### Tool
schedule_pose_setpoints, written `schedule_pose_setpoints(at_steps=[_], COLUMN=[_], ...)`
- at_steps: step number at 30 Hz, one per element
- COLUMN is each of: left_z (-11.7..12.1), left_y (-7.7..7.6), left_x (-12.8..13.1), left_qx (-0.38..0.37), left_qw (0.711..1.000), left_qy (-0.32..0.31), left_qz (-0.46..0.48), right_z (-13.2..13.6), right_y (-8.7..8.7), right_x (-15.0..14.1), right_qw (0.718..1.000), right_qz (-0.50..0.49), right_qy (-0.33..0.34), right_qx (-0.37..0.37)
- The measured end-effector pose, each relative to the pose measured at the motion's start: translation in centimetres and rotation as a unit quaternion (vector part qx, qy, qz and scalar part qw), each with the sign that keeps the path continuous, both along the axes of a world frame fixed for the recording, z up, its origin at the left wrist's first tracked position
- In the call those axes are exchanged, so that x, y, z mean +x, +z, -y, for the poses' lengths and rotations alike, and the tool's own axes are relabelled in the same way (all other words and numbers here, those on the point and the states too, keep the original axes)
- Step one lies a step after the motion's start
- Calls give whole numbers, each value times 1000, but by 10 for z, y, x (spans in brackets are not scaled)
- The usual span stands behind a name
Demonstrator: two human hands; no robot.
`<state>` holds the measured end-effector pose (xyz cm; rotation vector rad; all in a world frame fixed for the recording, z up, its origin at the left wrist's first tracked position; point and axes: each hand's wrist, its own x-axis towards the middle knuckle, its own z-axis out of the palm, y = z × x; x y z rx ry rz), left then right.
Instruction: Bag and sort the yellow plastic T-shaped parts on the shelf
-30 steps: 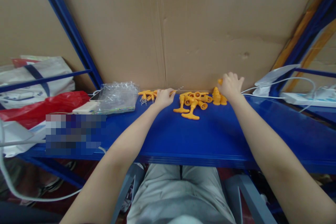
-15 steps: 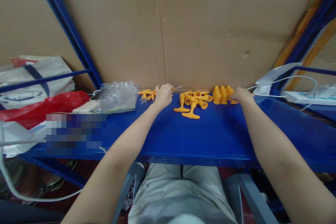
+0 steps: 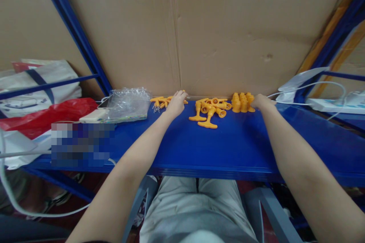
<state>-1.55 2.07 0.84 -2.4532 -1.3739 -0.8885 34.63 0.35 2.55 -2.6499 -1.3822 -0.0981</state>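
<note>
My left hand point(image 3: 177, 103) is closed on a yellow corkscrew handle point(image 3: 184, 91) near the cardboard; its wire spiral shows only slightly past the fingers. Just left of that hand lies a pile of yellow T-shaped handles with metal spirals point(image 3: 160, 101). At the right, my right hand point(image 3: 261, 101) has its fingers closed against the end of a group of upright yellow corkscrew sleeves point(image 3: 243, 102), gripping one there; the fingertips are partly hidden. Between the hands is a heap of assembled yellow corkscrews point(image 3: 210, 111), some with their hollow ends facing me.
The blue shelf point(image 3: 216, 152) is backed by tall cardboard point(image 3: 228, 26). A clear plastic bag point(image 3: 128, 104) and a red bag point(image 3: 54, 115) lie on the left. Blue posts stand at both sides, with a white power strip point(image 3: 336, 105) and cables at the right.
My left hand has turned slightly, so the spiral that stuck out to the right is now mostly hidden. By my right hand, a yellow piece's tilted base now sits level beside the upright sleeves.
</note>
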Motion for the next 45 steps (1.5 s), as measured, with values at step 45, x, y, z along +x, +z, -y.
schedule_pose_setpoints(at_steps=[45], left_z=[-6], left_y=[-25], left_x=[2], left_qx=[-157], left_qw=[971], left_qy=[54], left_qz=[-171], right_z=[21], right_y=[13], right_x=[-83], right_qw=[944], right_qz=[179], right_qy=[222], right_qx=[167])
